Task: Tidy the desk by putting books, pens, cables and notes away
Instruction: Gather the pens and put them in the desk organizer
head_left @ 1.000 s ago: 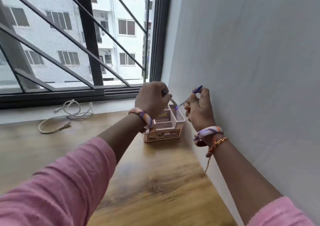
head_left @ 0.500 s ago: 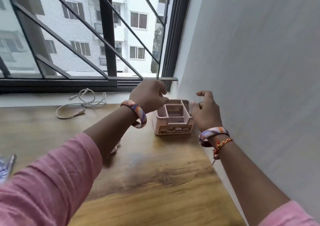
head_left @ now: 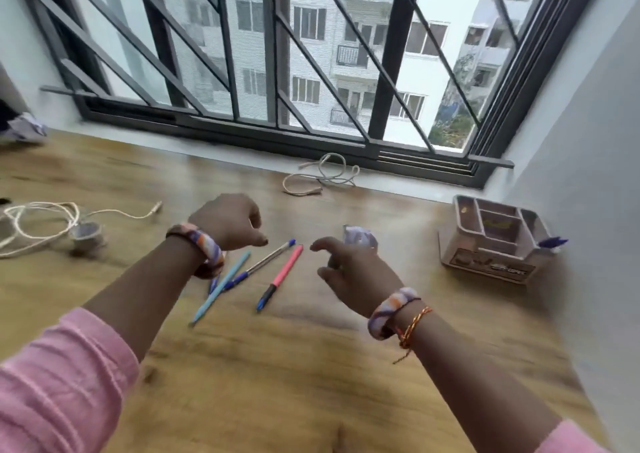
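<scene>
Head view: L hand [head_left: 227,222] and R hand [head_left: 349,270] hover above the wooden surface [head_left: 311,366], fingers loosely curled, holding nothing. Between and below them lie a light-blue pen [head_left: 221,286], a silver/blue pen [head_left: 263,263] and a pink pen [head_left: 282,276], w/ crumpled paper [head_left: 358,236] just beyond the R hand. Pen organizer [head_left: 495,241] stands far right by the wall, one pen [head_left: 552,243] in it; cables [head_left: 320,175] lie near the window and at left [head_left: 38,224].

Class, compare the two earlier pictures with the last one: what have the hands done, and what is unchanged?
The right hand let go of the blue pen, which now stands in the pink organizer. Both hands left the organizer and moved left; they now hover, holding nothing, over the loose pens on the desk, left hand included. The organizer stays by the wall; the coiled cable stays by the window.
</scene>
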`<state>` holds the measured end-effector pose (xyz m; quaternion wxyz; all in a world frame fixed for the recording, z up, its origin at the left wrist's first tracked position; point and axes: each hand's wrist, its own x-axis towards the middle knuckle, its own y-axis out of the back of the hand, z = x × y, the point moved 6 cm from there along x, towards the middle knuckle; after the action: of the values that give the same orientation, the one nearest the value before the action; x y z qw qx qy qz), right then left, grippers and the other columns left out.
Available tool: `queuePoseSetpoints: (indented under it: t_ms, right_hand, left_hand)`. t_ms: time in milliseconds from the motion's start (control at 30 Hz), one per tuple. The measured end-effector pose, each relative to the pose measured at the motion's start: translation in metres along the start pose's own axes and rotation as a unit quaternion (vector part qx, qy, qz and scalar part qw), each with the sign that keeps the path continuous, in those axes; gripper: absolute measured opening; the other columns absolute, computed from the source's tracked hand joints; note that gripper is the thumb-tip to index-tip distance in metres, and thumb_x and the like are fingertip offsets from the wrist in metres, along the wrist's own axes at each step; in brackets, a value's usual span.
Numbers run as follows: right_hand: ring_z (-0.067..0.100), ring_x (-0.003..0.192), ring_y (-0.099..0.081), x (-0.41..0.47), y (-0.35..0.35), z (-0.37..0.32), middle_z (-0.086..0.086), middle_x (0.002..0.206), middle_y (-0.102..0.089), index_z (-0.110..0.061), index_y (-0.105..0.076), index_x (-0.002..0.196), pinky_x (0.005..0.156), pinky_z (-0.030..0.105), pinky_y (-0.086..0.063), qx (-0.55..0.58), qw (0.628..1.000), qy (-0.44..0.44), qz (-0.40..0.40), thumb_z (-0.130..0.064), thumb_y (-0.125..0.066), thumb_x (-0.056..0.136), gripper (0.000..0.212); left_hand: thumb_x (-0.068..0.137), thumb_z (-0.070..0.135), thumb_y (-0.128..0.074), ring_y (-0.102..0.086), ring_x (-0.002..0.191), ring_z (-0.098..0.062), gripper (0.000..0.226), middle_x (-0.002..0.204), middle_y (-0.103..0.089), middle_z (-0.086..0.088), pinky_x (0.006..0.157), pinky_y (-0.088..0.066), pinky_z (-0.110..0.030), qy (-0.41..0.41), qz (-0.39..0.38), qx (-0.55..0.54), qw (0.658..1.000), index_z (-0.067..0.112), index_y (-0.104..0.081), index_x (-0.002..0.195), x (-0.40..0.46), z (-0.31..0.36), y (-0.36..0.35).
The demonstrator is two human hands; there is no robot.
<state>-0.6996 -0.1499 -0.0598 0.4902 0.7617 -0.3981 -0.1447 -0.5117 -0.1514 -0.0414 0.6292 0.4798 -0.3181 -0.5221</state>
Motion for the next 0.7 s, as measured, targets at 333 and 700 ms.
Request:
queuePoseSetpoints:
  t_ms: [333,700]
  right_hand:
    - [0.010,0.051,-0.059,0.008,-0.081,-0.052,-0.010,0.059,-0.062,-0.026,-0.067,0.062,0.039,0.015,-0.033,-0.306,0.910,0.278,-0.037,-0.022,-0.031,0.066,0.037]
    - [0.024,0.066,-0.063,-0.019,0.059,-0.012,0.004,0.086,-0.066,-0.018,-0.049,0.097,0.050,0.031,-0.052,-0.046,0.943,0.156,0.289,-0.017,-0.046,0.087,0.010]
  left_hand:
    - [0.085,0.020,-0.050,-0.055,0.113,-0.024,0.025,0.119,-0.058,-0.004,0.087,-0.045,-0.033,0.018,0.006,0.155,0.988,0.019,-0.061,0.108,-0.019,-0.012,-0.058]
    - [0.068,0.027,-0.055,-0.066,0.072,-0.029,0.019,0.072,-0.070,-0.005,0.066,-0.051,-0.033,-0.191,0.279,-0.098,0.936,0.019,-0.071,0.075,-0.026,0.099,0.048]
